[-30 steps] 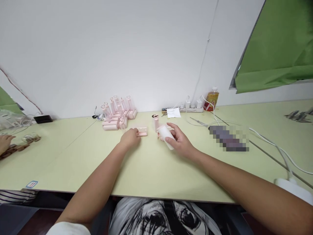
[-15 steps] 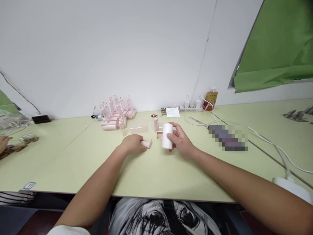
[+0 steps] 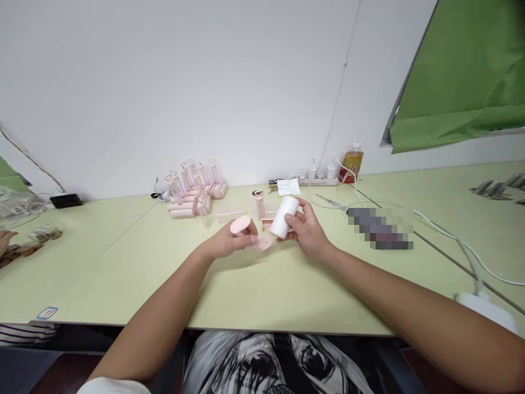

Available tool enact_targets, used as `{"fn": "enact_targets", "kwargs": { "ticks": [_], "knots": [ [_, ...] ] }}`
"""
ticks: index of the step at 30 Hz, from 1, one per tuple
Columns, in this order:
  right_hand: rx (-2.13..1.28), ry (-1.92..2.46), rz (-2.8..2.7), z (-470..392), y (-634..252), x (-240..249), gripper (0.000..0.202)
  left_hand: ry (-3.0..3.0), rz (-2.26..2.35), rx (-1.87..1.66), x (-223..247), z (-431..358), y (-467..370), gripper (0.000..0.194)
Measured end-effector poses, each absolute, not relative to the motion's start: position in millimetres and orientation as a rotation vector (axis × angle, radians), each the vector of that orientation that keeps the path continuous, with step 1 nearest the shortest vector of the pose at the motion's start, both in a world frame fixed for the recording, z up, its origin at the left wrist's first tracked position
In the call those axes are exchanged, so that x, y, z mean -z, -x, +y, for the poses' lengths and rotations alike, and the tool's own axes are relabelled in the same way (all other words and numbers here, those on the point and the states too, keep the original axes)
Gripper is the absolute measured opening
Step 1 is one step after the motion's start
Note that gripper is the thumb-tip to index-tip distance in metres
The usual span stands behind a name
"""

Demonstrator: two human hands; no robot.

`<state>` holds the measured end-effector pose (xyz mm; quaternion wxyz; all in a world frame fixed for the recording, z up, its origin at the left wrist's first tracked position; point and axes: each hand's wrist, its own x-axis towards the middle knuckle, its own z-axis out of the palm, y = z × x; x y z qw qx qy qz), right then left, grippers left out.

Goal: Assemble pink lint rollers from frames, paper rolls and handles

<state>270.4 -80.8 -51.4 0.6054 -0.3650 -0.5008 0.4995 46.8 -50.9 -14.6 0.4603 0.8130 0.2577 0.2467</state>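
My left hand (image 3: 229,239) grips a pale pink holder (image 3: 240,225) with rounded end plates, raised a little over the table. To its right, my right hand (image 3: 307,227) has its fingers wrapped round a white roll (image 3: 285,217), which is tilted with its lower end toward the pink holder. The roll and the holder are apart. Just behind the hands stand a small pink bottle-shaped piece (image 3: 260,207) and an open pink tray (image 3: 266,224), partly hidden by the roll. A clear plastic cover (image 3: 230,215) lies behind my left hand.
Several pink holders and handles (image 3: 191,191) are grouped at the back left. Behind on the right are a power strip (image 3: 318,181), a white paper (image 3: 289,187), a bottle (image 3: 351,164), scissors (image 3: 330,201), cables and a blurred dark object (image 3: 379,229). Another person's hand (image 3: 5,239) shows at far left.
My left hand has lifted the pink holder off the table and turned it, so its end plates show. The white roll has gone from upright to tilted in my right hand.
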Motion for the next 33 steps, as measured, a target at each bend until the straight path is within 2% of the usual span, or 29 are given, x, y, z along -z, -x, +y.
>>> {"fn": "enact_targets", "kwargs": {
  "ticks": [4, 9, 14, 21, 28, 33],
  "knots": [
    [-1.217, 0.833, -1.205, -85, -267, 51, 0.059, -1.672, 0.679, -0.711, 28, -50, -56, 0.018],
    [-1.293, 0.825, -1.221, -90, -259, 53, 0.058, -1.435, 0.510, -0.742, 33, -52, -65, 0.034],
    [-1.361, 0.788, -1.244, -91, -257, 54, 0.055, -1.512, 0.542, -0.848, 32, -57, -72, 0.034],
    [-1.397, 0.767, -1.263, -93, -255, 55, 0.059, -1.465, 0.721, -0.921, 36, -54, -76, 0.046],
    [-1.394, 0.749, -1.295, -94, -250, 56, 0.065, -1.464, 0.774, -0.943, 39, -50, -75, 0.043],
    [-1.383, 0.770, -1.317, -93, -251, 56, 0.062, -1.447, 0.776, -0.928, 39, -51, -76, 0.043]
  ]
}}
